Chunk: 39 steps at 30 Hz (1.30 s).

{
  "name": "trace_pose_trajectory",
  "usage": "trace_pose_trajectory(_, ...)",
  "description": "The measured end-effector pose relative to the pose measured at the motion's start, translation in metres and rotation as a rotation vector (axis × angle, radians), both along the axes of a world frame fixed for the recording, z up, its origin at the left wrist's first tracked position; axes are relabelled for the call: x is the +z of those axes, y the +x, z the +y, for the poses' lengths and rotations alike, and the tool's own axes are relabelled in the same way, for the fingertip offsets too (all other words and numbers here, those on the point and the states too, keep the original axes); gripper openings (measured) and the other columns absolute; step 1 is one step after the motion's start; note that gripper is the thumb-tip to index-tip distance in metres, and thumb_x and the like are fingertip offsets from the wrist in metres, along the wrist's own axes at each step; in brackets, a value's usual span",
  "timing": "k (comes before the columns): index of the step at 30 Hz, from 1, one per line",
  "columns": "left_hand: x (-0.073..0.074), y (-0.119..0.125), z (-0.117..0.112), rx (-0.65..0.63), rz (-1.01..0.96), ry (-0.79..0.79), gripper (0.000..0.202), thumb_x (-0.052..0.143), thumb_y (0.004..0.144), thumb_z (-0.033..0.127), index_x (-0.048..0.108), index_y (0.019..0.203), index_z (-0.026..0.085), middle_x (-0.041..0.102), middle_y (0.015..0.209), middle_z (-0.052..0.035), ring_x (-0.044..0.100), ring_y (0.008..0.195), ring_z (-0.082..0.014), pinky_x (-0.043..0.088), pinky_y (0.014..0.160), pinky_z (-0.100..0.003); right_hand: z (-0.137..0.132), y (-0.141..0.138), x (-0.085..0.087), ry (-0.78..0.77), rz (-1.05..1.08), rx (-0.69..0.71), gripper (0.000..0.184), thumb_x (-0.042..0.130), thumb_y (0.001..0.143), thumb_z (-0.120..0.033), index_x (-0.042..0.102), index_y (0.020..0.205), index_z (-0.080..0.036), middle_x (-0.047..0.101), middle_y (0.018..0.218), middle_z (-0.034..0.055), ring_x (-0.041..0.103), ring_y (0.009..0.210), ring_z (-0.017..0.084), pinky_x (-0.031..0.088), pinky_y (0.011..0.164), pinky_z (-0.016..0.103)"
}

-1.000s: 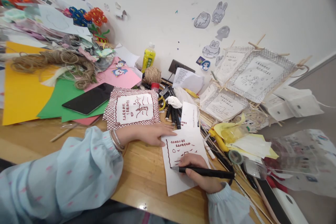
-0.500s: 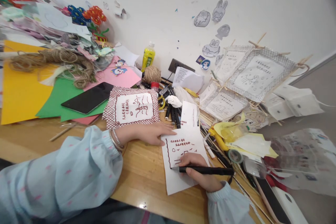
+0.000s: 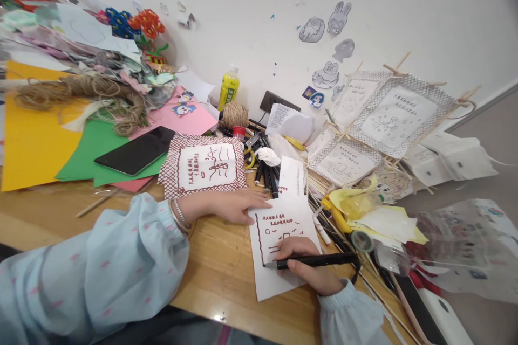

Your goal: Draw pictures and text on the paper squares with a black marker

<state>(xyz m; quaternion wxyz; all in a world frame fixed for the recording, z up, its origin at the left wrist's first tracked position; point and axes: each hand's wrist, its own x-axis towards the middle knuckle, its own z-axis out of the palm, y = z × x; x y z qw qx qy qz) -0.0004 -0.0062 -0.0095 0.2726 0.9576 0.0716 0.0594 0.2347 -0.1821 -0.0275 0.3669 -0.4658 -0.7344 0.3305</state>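
My right hand (image 3: 309,267) grips a black marker pen (image 3: 324,260), its tip on a white sheet of paper (image 3: 269,283). On the sheet are reddish-brown handwriting, a small drawing and a wavy dark line down the left side, ending at the pen tip. My left hand (image 3: 232,206) lies with its fingers stretched out, the fingertips at the upper left corner of that sheet. Beside it, farther back, lies a finished-looking drawing (image 3: 210,164) with a brown cross-hatched border. My right fingers cover part of the sheet's drawing.
A black tablet (image 3: 135,151) rests on green paper (image 3: 87,151) at the left, near a coil of twine (image 3: 81,91). Several markers (image 3: 269,178) are heaped behind the sheet. At the right are thin sticks, a yellow glue gun (image 3: 336,214) and a paper lantern frame (image 3: 399,113).
The pen tip has moved slightly toward me down the left side of the sheet, and the wavy line is a little longer. My left hand has stayed put.
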Motion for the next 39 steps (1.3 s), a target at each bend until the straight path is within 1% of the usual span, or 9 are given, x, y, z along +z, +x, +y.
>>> trace_pose_trajectory(7,0.002,0.000,0.000,-0.004,0.006,0.005,0.060,0.061,0.087,0.023,0.042,0.143,0.011,0.039,0.150,-0.0160,0.031,0.141,-0.0259,0.025,0.116,-0.039,0.001,0.001,0.003,-0.036,0.013,0.029,0.031,0.057,0.090,-0.050,0.074,0.094,-0.025,0.069,0.079,0.0064,0.065,0.091,0.026,0.048,0.095,0.047)
trace_pose_trajectory(13,0.000,0.000,0.001,-0.009,-0.002,0.013,0.060,0.061,0.087,0.023,0.042,0.143,0.012,0.038,0.150,-0.0158,0.031,0.141,-0.0252,0.025,0.115,-0.039,0.002,0.003,0.004,-0.043,0.014,0.031,0.032,0.059,0.088,-0.051,0.076,0.091,-0.024,0.070,0.089,0.0084,0.064,0.097,0.028,0.049,0.093,0.046)
trace_pose_trajectory(17,-0.001,0.000,0.002,-0.012,-0.018,0.009,0.060,0.060,0.087,0.023,0.042,0.143,0.013,0.039,0.150,-0.0156,0.033,0.140,-0.0247,0.025,0.115,-0.037,0.001,0.003,0.005,-0.060,0.025,0.026,0.029,0.063,0.086,-0.049,0.076,0.091,-0.024,0.071,0.092,0.0085,0.065,0.099,0.028,0.050,0.093,0.043)
trace_pose_trajectory(26,-0.002,0.000,0.002,-0.014,-0.034,-0.014,0.061,0.061,0.086,0.023,0.042,0.143,0.015,0.039,0.151,-0.0147,0.033,0.140,-0.0252,0.025,0.115,-0.038,0.003,-0.002,0.014,-0.098,0.041,0.046,0.029,0.064,0.084,-0.051,0.077,0.087,-0.025,0.071,0.075,0.0061,0.064,0.099,0.028,0.048,0.094,0.043)
trace_pose_trajectory(28,-0.001,0.000,0.001,-0.015,-0.028,-0.025,0.060,0.060,0.086,0.021,0.042,0.143,0.014,0.039,0.150,-0.0147,0.032,0.141,-0.0250,0.025,0.115,-0.038,0.003,-0.003,0.015,-0.093,0.048,0.055,0.028,0.064,0.085,-0.050,0.077,0.089,-0.025,0.071,0.073,0.0055,0.065,0.096,0.027,0.048,0.095,0.043)
trace_pose_trajectory(31,0.000,0.000,0.000,-0.012,-0.019,-0.033,0.061,0.060,0.086,0.020,0.041,0.143,0.015,0.038,0.151,-0.0142,0.030,0.142,-0.0246,0.024,0.115,-0.039,0.004,-0.006,0.018,-0.100,0.062,0.102,0.028,0.063,0.086,-0.049,0.077,0.089,-0.025,0.071,0.069,0.0038,0.067,0.085,0.024,0.046,0.096,0.043)
trace_pose_trajectory(34,0.001,0.000,0.000,-0.001,-0.005,-0.031,0.062,0.060,0.085,0.020,0.041,0.144,0.014,0.037,0.151,-0.0148,0.030,0.142,-0.0252,0.023,0.116,-0.040,0.005,-0.010,0.023,-0.115,0.093,0.105,0.028,0.065,0.085,-0.050,0.077,0.085,-0.025,0.070,0.065,0.0025,0.067,0.077,0.023,0.045,0.097,0.043)
trace_pose_trajectory(36,0.001,0.000,0.000,0.016,0.000,-0.044,0.062,0.061,0.085,0.020,0.042,0.143,0.013,0.039,0.150,-0.0154,0.032,0.140,-0.0264,0.024,0.115,-0.040,0.005,-0.013,0.026,-0.158,0.147,0.075,0.029,0.067,0.082,-0.052,0.077,0.081,-0.025,0.071,0.066,0.0030,0.067,0.074,0.023,0.047,0.094,0.043)
trace_pose_trajectory(39,0.000,0.001,0.000,0.031,-0.024,-0.076,0.064,0.063,0.082,0.016,0.044,0.142,0.014,0.042,0.148,-0.0151,0.037,0.138,-0.0276,0.028,0.113,-0.040,0.007,-0.014,0.025,-0.237,0.310,-0.020,0.031,0.068,0.080,-0.052,0.075,0.081,-0.022,0.072,0.073,0.0046,0.067,0.065,0.022,0.054,0.073,0.038)
